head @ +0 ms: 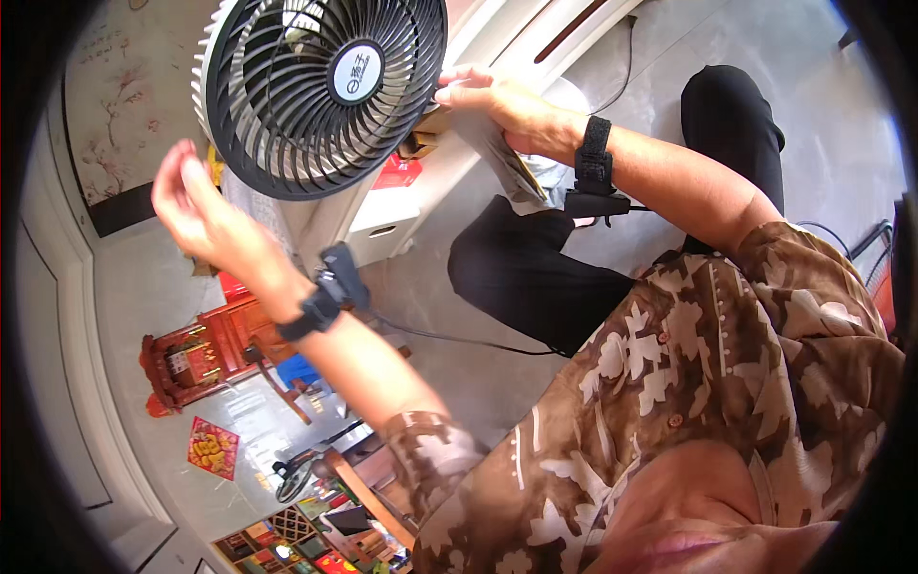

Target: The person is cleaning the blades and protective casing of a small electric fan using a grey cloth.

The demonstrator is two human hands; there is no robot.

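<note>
A round electric fan (287,136) with a dark front grille and a pale hub bearing writing fills the top of the view. My left hand (197,204) is beside its left rim, fingers raised and apart, blurred, with nothing in it. At the opposite rim is my right hand (502,104), its thumb and fingertips close to the grille edge; whether they touch is unclear. A thin grey cloth-like piece (495,154) with a yellowish edge hangs from that hand. Black straps with small devices circle both wrists.
Behind the fan is a white cabinet (384,219) with a red box (398,171) on it. Cables (459,343) run from the wrist devices. A red wooden shrine-like cabinet (204,359) and crowded shelves (287,542) stand at the left. My bent knee (531,265) is below the right hand.
</note>
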